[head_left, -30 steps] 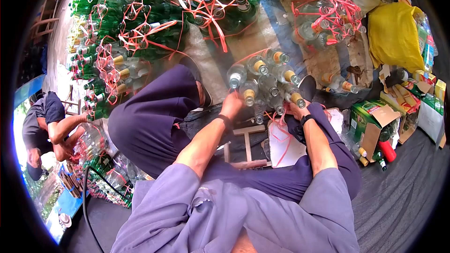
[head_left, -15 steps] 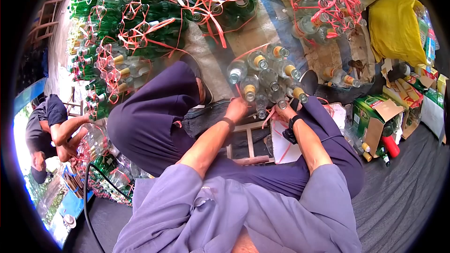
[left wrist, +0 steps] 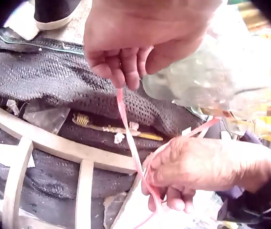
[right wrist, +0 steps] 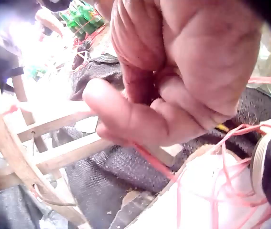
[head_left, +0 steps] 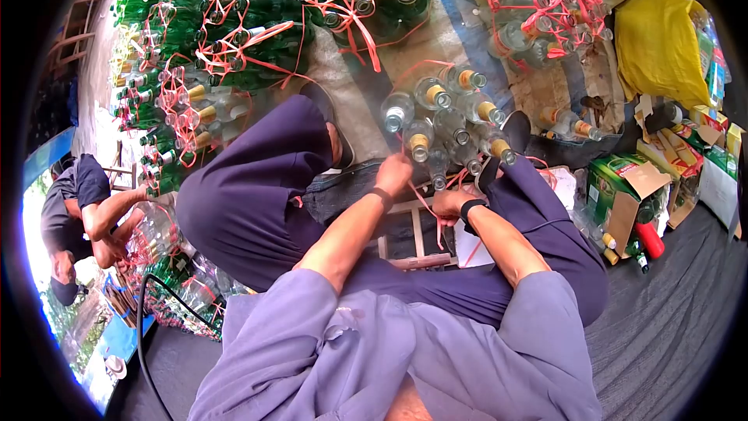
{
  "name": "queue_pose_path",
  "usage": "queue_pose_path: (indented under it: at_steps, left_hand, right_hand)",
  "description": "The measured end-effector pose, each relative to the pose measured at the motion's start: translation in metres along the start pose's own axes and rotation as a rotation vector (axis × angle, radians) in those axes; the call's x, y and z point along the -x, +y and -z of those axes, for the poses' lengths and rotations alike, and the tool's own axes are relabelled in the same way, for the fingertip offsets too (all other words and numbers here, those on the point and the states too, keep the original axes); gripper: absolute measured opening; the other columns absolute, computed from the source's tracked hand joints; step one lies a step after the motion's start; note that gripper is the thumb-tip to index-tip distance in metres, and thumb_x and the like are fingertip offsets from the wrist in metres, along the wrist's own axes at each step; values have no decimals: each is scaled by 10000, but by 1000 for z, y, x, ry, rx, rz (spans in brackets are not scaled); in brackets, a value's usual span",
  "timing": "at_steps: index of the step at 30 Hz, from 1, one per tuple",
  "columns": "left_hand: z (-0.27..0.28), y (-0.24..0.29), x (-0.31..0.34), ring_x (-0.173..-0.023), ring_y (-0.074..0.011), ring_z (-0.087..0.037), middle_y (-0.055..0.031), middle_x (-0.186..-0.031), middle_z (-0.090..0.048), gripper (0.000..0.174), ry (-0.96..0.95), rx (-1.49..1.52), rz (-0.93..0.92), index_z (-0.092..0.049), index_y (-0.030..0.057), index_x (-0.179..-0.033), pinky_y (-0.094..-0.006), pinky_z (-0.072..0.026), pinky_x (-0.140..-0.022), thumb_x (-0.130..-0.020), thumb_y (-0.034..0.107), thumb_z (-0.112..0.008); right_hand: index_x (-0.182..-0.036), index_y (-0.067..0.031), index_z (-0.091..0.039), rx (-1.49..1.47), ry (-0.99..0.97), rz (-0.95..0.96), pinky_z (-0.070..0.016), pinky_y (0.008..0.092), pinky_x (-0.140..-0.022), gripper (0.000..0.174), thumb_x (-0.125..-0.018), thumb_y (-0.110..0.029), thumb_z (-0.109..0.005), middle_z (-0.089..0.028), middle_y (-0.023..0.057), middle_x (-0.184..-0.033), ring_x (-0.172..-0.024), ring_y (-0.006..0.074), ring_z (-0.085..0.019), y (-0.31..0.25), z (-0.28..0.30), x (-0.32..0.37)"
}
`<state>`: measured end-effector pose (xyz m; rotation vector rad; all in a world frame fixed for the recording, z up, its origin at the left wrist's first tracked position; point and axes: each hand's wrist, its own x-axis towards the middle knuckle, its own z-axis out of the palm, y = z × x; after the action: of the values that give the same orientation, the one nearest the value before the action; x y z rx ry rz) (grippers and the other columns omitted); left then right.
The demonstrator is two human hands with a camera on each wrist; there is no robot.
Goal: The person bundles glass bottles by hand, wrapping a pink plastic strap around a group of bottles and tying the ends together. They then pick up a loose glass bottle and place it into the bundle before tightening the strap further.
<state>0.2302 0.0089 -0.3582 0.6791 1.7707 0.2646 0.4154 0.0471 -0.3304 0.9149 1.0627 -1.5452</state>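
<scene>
Pink plastic twine [left wrist: 131, 143], one strand of it, is stretched between two sets of fingers. Left hand [head_left: 395, 174] has the upper end nipped in its fingertips; right hand [head_left: 449, 204] is curled round the lower part. Seen from the left wrist, the strand's long axis runs steeply down from the left fingers, slanting a bit right to the right ones.

Just beyond both hands' fingers there's a cluster of clear glass bottles [head_left: 450, 126]. I count nine, five with gold neck labels, mouths toward the head camera. Can't quite tell if they all stand dead upright.

Below the left fingers, kinda between the hands, lies one toothbrush [left wrist: 114, 129] with a yellow handle, its bristle end pointing left in that wrist view. One wooden frame [left wrist: 54, 140] sits nearer the person than the fingers, one pale board [head_left: 472, 249] under the right fingers. Way past the right fingers: one yellow sack [head_left: 662, 51].
</scene>
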Motion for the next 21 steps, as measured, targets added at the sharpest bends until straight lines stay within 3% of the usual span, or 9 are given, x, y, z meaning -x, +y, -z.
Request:
queue_pose_path:
  at_steps: [4,7,9,10,12,13,15,18,21]
  left_hand:
    - [19,47,31,-957,-389,-638,-214,-975,-676,301,87,-124,72,-666,49,-1011,-464,-488,-833,-774,194,-551]
    - [23,53,33,-923,-396,-639,-238,-979,-670,390,231,-114,187,-629,16,-1038,-460,-476,-842,-780,307,-648]
    - [17,40,23,-806,-336,-676,-207,-948,-680,390,362,-84,2,-604,1,-1025,-431,-514,-695,-798,317,-645]
    - [16,35,16,-806,-336,-676,-207,-948,-680,390,361,-87,5,-604,1,-1025,-431,-514,-695,-798,317,-645]
    - [20,38,6,-649,-227,-680,-142,-855,-682,340,-30,416,152,-599,17,-998,-342,-472,-493,-825,307,-643]
    - [22,44,8,-649,-227,-680,-142,-855,-682,340,-30,416,153,-599,17,-998,-342,-472,-493,-825,307,-643]
    - [27,57,12,-484,-176,-587,-103,-732,-631,209,-30,583,172,-627,13,-966,-297,-435,-435,-836,165,-565]
    - [26,45,3,-481,-172,-579,-80,-690,-614,200,-38,719,201,-627,14,-970,-286,-424,-425,-851,155,-550]
    - [23,32,0,-474,-167,-569,-70,-659,-596,196,-17,667,166,-630,1,-956,-300,-436,-426,-868,142,-526]
  right_hand:
    - [-732,26,-621,-43,-12,2,-509,308,-405,166,-813,-34,-489,-615,107,-596,-444,183,-586,-6,3,14]
    - [-733,18,-608,-12,-60,-30,-498,312,-399,128,-797,-18,-503,-602,103,-590,-441,181,-575,6,2,4]
    - [-736,15,-604,36,-112,-48,-491,314,-396,110,-786,-3,-508,-596,100,-588,-439,178,-568,16,-3,-11]
    - [-754,16,-606,24,-126,-79,-487,314,-394,97,-778,5,-514,-594,94,-590,-440,177,-563,22,-8,-18]
    - [-807,20,-613,14,-134,-102,-477,311,-389,97,-762,19,-527,-592,84,-596,-447,177,-557,28,-13,-24]
    - [-807,20,-613,14,-135,-102,-477,311,-389,97,-762,19,-527,-592,84,-596,-447,177,-557,29,-12,-24]
    - [-798,16,-622,112,-172,-113,-466,312,-385,95,-768,5,-533,-590,81,-594,-446,178,-553,25,-9,-22]
    - [-745,6,-628,124,-145,-105,-456,310,-385,104,-768,17,-526,-597,85,-604,-456,183,-558,19,-7,-12]
    - [-716,-3,-648,165,-155,-68,-467,325,-398,126,-757,17,-530,-638,114,-644,-486,186,-599,14,-5,-4]
